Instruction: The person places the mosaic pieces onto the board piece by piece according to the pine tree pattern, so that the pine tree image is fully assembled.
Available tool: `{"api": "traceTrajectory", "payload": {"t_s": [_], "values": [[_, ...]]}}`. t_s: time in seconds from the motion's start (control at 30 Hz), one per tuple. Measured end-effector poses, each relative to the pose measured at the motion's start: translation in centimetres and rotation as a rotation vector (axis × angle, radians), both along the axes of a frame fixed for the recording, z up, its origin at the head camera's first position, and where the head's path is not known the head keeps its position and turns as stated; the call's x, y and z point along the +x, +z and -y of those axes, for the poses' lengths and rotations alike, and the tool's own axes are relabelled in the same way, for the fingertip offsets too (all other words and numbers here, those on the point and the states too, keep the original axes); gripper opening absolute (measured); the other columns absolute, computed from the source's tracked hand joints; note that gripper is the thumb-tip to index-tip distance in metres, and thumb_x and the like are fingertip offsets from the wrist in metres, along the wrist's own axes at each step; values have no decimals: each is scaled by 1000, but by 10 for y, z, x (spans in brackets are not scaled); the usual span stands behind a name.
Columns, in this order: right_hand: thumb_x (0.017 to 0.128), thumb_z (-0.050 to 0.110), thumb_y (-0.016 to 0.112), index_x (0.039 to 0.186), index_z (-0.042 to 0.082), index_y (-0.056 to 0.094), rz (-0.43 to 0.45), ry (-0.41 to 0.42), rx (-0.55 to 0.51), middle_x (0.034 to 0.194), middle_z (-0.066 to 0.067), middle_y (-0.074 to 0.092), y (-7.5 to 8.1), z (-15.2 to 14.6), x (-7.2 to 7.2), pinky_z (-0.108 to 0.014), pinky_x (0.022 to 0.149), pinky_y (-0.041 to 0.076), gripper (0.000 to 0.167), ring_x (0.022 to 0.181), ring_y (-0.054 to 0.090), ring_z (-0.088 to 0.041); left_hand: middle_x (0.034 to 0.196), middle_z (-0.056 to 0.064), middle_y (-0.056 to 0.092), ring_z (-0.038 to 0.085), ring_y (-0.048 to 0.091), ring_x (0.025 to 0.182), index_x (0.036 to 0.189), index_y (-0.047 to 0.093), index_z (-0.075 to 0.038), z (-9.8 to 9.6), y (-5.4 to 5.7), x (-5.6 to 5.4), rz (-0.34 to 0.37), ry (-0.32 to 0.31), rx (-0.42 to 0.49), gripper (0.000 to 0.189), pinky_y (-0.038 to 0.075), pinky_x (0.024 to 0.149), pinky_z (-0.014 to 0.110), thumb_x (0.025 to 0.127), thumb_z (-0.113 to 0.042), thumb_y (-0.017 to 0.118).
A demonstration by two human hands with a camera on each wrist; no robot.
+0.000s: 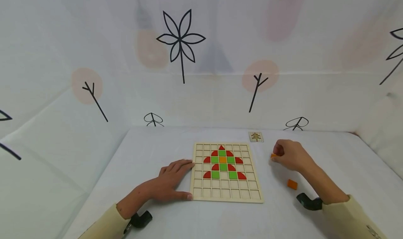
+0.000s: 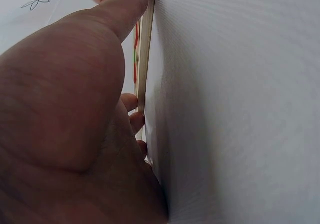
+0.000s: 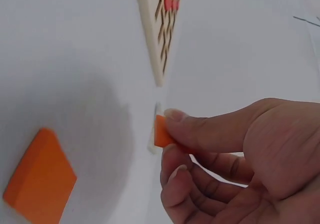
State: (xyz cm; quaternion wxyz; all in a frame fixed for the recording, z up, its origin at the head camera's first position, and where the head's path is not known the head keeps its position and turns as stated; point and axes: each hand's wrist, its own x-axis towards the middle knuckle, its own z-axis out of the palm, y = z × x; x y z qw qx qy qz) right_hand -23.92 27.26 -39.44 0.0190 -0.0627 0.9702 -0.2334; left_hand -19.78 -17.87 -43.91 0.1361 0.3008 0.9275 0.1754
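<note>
A wooden grid board (image 1: 201, 193) lies on the white table, with red quarter-round pieces (image 1: 241, 176), green square tiles (image 1: 215, 174), one orange square tile (image 1: 223, 159) and a red triangle at the top set in its cells. My left hand (image 1: 168, 183) rests at the board's left edge, thumb and fingertips touching it, fingers spread. To the right of the board my right hand (image 1: 291, 155) pinches a small orange tile (image 3: 161, 132) between thumb and fingers, raised over the table. A second orange tile (image 1: 292, 184) lies on the table below that hand.
A small pattern card (image 1: 256, 137) with a tree figure lies behind the board, to its right. Dark wrist-worn cameras (image 1: 310, 201) sit under both forearms. A white patterned cloth (image 1: 214, 102) rises behind the table and at its sides.
</note>
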Motion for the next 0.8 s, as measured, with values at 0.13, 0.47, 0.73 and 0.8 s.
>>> {"api": "traceTrajectory", "payload": {"t_s": [0.13, 0.47, 0.73, 0.8], "values": [[89, 9, 83, 94, 4, 64, -16, 5, -19, 85, -7, 63, 4, 7, 3, -36, 66, 48, 20, 78, 56, -24, 175, -4, 17, 27, 15, 161, 170, 21, -27, 0, 0, 0, 4, 4, 2, 105, 26, 116, 62, 90, -75, 68], [94, 7, 78, 98, 5, 68, -75, 27, -115, 91, -5, 69, 12, 29, 13, -36, 71, 53, 12, 82, 61, -22, 175, -4, 17, 27, 14, 161, 170, 21, -28, 0, 0, 0, 4, 6, 1, 105, 26, 116, 62, 89, -76, 67], [96, 3, 74, 100, 7, 69, -105, 95, -180, 92, -1, 70, 9, 52, 21, -33, 74, 55, 8, 82, 65, -17, 175, -5, 17, 27, 14, 161, 170, 22, -28, 0, 1, 1, 0, 8, -1, 104, 26, 116, 61, 90, -76, 67], [96, 2, 74, 100, 7, 69, -109, 114, -204, 92, -1, 70, 7, 57, 23, -31, 73, 56, 8, 82, 65, -17, 174, -5, 17, 27, 14, 161, 170, 22, -28, -1, 1, 1, -1, 8, 0, 104, 26, 116, 61, 89, -76, 67]]}}
